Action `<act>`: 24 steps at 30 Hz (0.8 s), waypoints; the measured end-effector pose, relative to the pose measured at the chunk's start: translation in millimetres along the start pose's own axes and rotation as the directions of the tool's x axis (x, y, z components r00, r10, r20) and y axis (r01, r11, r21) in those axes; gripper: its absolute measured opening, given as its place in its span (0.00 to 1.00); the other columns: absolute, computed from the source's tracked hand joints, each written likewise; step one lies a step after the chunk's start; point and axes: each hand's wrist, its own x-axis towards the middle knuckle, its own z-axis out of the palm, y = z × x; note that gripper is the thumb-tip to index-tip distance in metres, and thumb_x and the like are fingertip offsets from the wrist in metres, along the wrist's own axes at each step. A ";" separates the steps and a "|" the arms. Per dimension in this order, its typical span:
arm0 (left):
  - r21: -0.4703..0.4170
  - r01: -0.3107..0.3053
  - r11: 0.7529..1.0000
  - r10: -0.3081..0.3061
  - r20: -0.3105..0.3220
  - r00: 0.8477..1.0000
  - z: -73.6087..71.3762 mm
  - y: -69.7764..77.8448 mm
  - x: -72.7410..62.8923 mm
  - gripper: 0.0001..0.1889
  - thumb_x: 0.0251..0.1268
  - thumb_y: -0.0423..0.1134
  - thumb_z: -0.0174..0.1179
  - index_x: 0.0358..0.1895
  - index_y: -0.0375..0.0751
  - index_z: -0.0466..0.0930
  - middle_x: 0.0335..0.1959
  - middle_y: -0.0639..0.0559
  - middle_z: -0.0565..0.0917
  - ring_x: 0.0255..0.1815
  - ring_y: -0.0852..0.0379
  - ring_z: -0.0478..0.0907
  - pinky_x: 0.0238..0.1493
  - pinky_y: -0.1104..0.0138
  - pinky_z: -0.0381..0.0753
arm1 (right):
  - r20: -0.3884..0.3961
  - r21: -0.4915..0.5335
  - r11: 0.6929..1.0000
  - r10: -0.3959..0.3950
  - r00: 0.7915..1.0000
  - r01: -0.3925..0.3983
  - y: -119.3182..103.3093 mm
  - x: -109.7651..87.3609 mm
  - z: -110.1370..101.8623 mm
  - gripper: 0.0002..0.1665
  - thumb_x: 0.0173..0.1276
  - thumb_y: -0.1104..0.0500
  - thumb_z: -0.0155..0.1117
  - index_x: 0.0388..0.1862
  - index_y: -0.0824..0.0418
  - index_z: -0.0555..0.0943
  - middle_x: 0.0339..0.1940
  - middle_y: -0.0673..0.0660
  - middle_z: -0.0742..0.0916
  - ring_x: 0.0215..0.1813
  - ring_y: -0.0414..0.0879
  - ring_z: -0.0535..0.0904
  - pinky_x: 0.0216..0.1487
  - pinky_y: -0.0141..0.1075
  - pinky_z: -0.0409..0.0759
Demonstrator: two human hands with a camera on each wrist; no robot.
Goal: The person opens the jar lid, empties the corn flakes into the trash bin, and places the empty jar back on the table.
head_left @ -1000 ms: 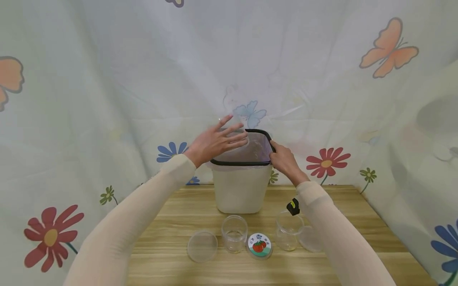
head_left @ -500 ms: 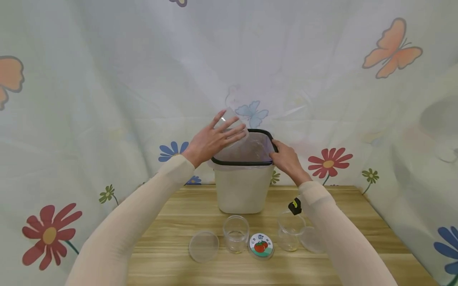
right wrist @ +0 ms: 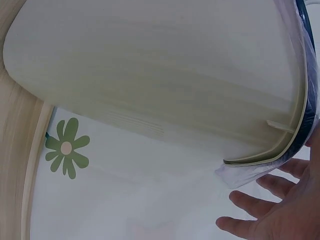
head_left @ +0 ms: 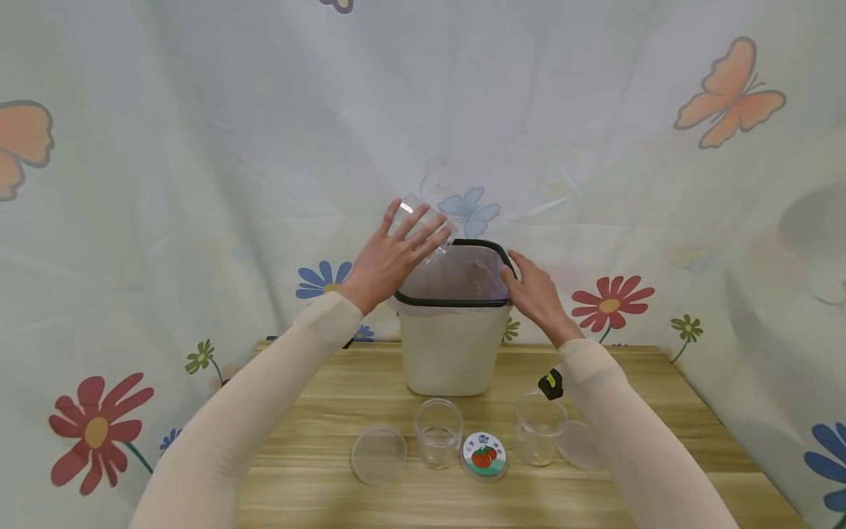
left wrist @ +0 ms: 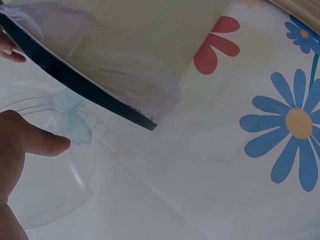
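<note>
My left hand [head_left: 390,258] holds a clear plastic jar [left wrist: 55,175] tilted above the trash bin [head_left: 452,353]. In the left wrist view the thumb lies along the jar's side, with the jar's ridged neck close to the bin's black rim [left wrist: 75,80]. My right hand [head_left: 534,290] is at the bin's right rim. Its thumb overlaps the rim in the head view, while the right wrist view shows its fingers [right wrist: 255,205] spread and extended below the rim. A thin translucent bag [head_left: 472,268] lines the bin.
On the wooden table [head_left: 317,499], in front of the bin, stand two clear jars [head_left: 439,441] [head_left: 535,433]. Clear round lids [head_left: 379,455] [head_left: 580,444] lie beside them. Between the jars sits a round tomato-printed lid [head_left: 485,455]. A patterned curtain [head_left: 264,147] hangs behind.
The left hand has raised and turned the jar slightly, its fingers spreading upward. The right hand's grip on the rim has loosened, its thumb and index finger now farther apart.
</note>
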 end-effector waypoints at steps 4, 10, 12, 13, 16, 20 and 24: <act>-0.053 0.046 0.998 -0.046 -0.006 0.999 -2.5 3.6 0.8 0.54 0.59 0.43 0.66 0.80 0.53 0.35 0.82 0.52 0.43 0.83 0.46 0.40 0.79 0.40 0.36 | -0.026 0.014 0.999 -0.036 0.999 0.036 1.1 -1.8 -1.8 0.36 0.78 0.42 0.40 0.79 0.55 0.57 0.78 0.63 0.65 0.76 0.64 0.60 0.74 0.59 0.59; -0.176 0.135 0.975 -0.141 -0.026 0.990 -5.7 5.4 3.4 0.51 0.59 0.38 0.64 0.80 0.51 0.38 0.82 0.51 0.46 0.82 0.45 0.42 0.78 0.40 0.41 | -0.050 0.003 0.997 -0.073 0.996 0.073 -1.7 -5.1 -6.4 0.36 0.78 0.40 0.41 0.79 0.52 0.57 0.79 0.60 0.64 0.77 0.63 0.60 0.74 0.60 0.59; -0.208 0.160 0.965 -0.170 -0.027 0.985 -6.6 5.2 4.4 0.52 0.58 0.39 0.65 0.80 0.51 0.39 0.82 0.50 0.46 0.82 0.44 0.43 0.78 0.40 0.41 | -0.056 -0.006 0.996 -0.093 0.994 0.092 -3.2 -7.6 -7.9 0.36 0.78 0.40 0.42 0.79 0.52 0.56 0.79 0.60 0.63 0.78 0.63 0.59 0.75 0.60 0.59; -0.223 0.173 0.959 -0.184 -0.028 0.983 -7.2 5.0 5.0 0.53 0.57 0.40 0.65 0.80 0.50 0.39 0.82 0.50 0.46 0.82 0.44 0.43 0.78 0.40 0.41 | -0.059 -0.009 0.995 -0.103 0.993 0.102 -4.1 -9.6 -8.8 0.36 0.78 0.40 0.42 0.79 0.52 0.56 0.79 0.61 0.63 0.78 0.63 0.58 0.75 0.60 0.58; -0.263 0.207 0.942 -0.222 -0.029 0.975 -9.6 4.0 5.4 0.54 0.54 0.41 0.67 0.80 0.49 0.40 0.81 0.49 0.48 0.81 0.43 0.45 0.78 0.40 0.42 | -0.064 -0.017 0.991 -0.137 0.988 0.136 -7.5 -16.7 -11.6 0.37 0.78 0.40 0.43 0.80 0.52 0.55 0.80 0.61 0.61 0.79 0.63 0.56 0.75 0.61 0.56; -0.344 0.255 0.904 -0.280 -0.025 0.960 -14.0 2.1 4.6 0.50 0.57 0.38 0.65 0.79 0.49 0.42 0.81 0.48 0.50 0.81 0.44 0.45 0.79 0.41 0.42 | -0.080 -0.026 0.982 -0.188 0.979 0.186 -12.8 -26.5 -15.1 0.37 0.77 0.41 0.46 0.80 0.53 0.55 0.80 0.61 0.60 0.79 0.63 0.56 0.75 0.62 0.56; -0.409 0.288 0.866 -0.328 -0.029 0.944 -17.7 0.4 2.6 0.48 0.59 0.38 0.65 0.79 0.49 0.44 0.80 0.49 0.52 0.81 0.45 0.46 0.79 0.43 0.43 | -0.103 -0.043 0.973 -0.231 0.967 0.228 -17.4 -34.4 -17.3 0.38 0.76 0.42 0.48 0.79 0.55 0.57 0.80 0.60 0.61 0.78 0.63 0.57 0.74 0.62 0.57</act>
